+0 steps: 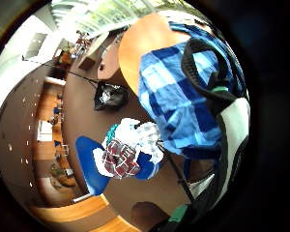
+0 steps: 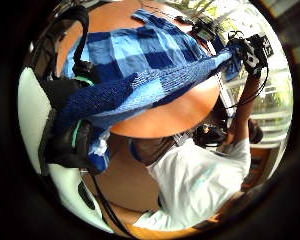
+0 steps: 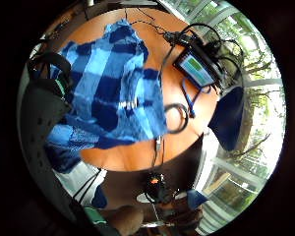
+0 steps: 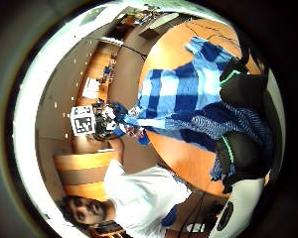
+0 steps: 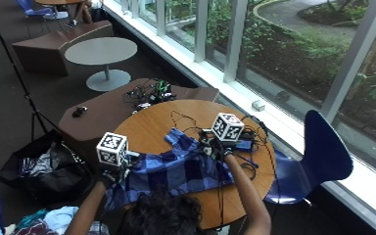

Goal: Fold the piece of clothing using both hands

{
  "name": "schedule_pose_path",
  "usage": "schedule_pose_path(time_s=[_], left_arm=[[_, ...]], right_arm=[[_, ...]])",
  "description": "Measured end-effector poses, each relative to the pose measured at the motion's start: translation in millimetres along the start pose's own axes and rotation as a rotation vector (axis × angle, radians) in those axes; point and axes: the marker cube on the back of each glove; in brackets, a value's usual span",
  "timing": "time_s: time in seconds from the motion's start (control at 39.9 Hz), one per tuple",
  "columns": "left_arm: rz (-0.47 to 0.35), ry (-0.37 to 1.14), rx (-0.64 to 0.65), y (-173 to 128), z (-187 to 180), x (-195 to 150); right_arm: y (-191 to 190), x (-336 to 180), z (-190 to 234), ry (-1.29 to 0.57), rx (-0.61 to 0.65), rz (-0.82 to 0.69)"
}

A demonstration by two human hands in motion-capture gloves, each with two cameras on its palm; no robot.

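Note:
A blue checked garment [image 5: 175, 169] is stretched between my two hands above the near side of the round wooden table [image 5: 150, 122]. My left hand [image 5: 108, 175] grips one end of its upper edge out past the table's left rim. My right hand [image 5: 217, 148] pinches the other end over the table's middle. The rest of the cloth hangs down, and its far part [image 5: 178, 138] lies on the tabletop. In the left thumb side palm view the cloth edge [image 2: 155, 85] runs taut from my left fingers [image 2: 65, 142] to the right hand [image 2: 247, 55]. The right fingers [image 4: 238, 153] curl round bunched cloth [image 4: 223, 124].
A tablet [image 3: 196, 66] and several cables [image 5: 246, 144] lie on the table's right side. A blue chair [image 5: 321, 152] stands to the right. On the floor at the left are a black bag [image 5: 41, 169] and a tripod. A bench with cables [image 5: 149, 93] sits behind the table.

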Motion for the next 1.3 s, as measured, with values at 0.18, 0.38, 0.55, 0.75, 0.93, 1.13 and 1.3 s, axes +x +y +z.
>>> schedule_pose_path(time_s=[0.18, 0.38, 0.55, 0.75, 0.93, 1.13, 1.3], left_arm=[[-0.131, 0.085, -0.196, -104, 47, -42], [-0.269, 0.048, -0.133, -132, 87, -59], [-0.335, -0.116, 0.119, -104, 92, -44], [-0.260, -0.241, 0.180, -48, 120, 6], [-0.260, -0.117, 0.010, -29, 151, 41], [-0.265, 0.108, -0.068, -28, 173, 37], [-0.244, 0.150, -0.072, -27, 171, 36]], right_arm=[[-125, 19, 28, -0.032, 0.141, 0.092], [-140, 38, 45, -0.224, 0.369, 0.211], [-97, 69, 57, -0.144, 0.479, 0.336], [10, 89, 104, 0.217, 0.382, 0.708], [40, 81, 134, 0.359, 0.211, 0.815], [35, 77, 146, 0.428, 0.284, 0.766], [17, 73, 129, 0.246, 0.457, 0.707]])
